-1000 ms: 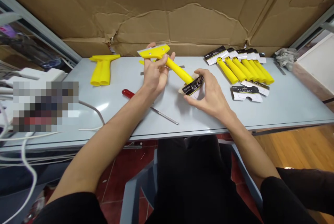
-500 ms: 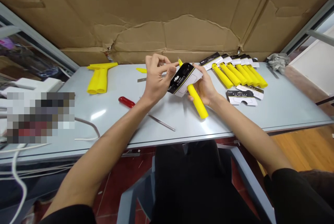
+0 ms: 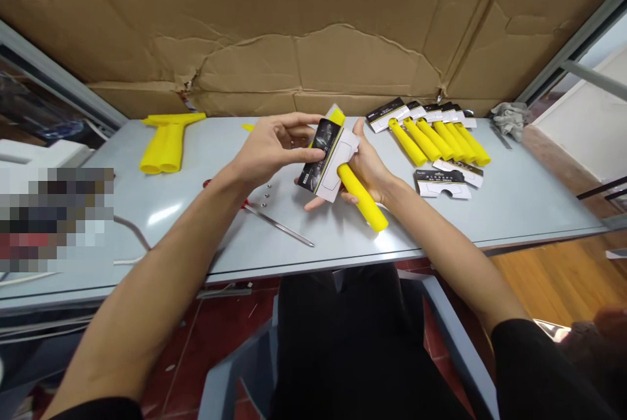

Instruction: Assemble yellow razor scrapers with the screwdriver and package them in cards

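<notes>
The head of the yellow scraper (image 3: 361, 198) is lying hidden behind the black-and-white packaging card (image 3: 327, 160), whose print is showing too small to read. The screwdriver (image 3: 274, 224) is losing its red handle behind the left forearm, and the screws (image 3: 265, 196) beside it are appearing as mere dots. A pixelated block (image 3: 53, 217) is covering whatever is sitting at the bench's (image 3: 514, 204) left end.

One cam only, head-worn, looks fwd & down over the grey table (image 3: 514, 204) from close range; faces the cardboard wall (image 3: 313, 21) behind it. No 2nd view, so no shared area.
</notes>
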A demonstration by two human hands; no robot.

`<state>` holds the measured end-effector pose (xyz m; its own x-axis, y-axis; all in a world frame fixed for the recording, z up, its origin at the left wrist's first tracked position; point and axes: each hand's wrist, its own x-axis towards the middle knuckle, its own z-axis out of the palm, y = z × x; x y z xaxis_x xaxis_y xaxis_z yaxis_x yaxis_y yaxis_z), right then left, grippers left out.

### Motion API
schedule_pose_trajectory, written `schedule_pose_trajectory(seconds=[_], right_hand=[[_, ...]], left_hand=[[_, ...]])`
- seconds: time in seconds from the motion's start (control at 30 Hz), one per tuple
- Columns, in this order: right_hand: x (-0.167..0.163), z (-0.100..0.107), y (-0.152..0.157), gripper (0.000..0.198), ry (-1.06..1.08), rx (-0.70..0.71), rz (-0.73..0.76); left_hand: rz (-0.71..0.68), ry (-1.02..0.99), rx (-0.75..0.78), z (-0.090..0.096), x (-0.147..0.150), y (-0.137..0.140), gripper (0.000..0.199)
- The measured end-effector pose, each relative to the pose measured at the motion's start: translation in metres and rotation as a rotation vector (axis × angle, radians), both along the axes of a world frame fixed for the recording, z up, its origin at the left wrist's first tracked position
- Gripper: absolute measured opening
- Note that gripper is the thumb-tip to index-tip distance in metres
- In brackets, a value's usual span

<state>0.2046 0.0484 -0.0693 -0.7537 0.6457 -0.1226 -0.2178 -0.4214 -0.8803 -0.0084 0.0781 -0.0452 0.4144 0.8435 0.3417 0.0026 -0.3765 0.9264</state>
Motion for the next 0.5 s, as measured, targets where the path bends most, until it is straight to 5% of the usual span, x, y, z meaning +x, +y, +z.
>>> schedule_pose_trajectory(seconds=[0.13, 0.27, 0.5], right_hand=[[0.013, 0.009, -0.003, 0.132, -0.128, 0.107, 0.045], [0.031, 0.022, -0.009, 0.108, -0.227, 0.251, 0.058], [0.041, 0.032, -0.02, 0.107, -0.3, 0.345, 0.097]], left_hand=[[0.137, -0.159, 0.036, 0.001, -0.008, 0.006, 0.059], [0.203, -0.152, 0.037, -0.002, -0.02, 0.015, 0.054], [0.148, -0.154, 0.058, -0.009, -0.013, 0.018, 0.051]])
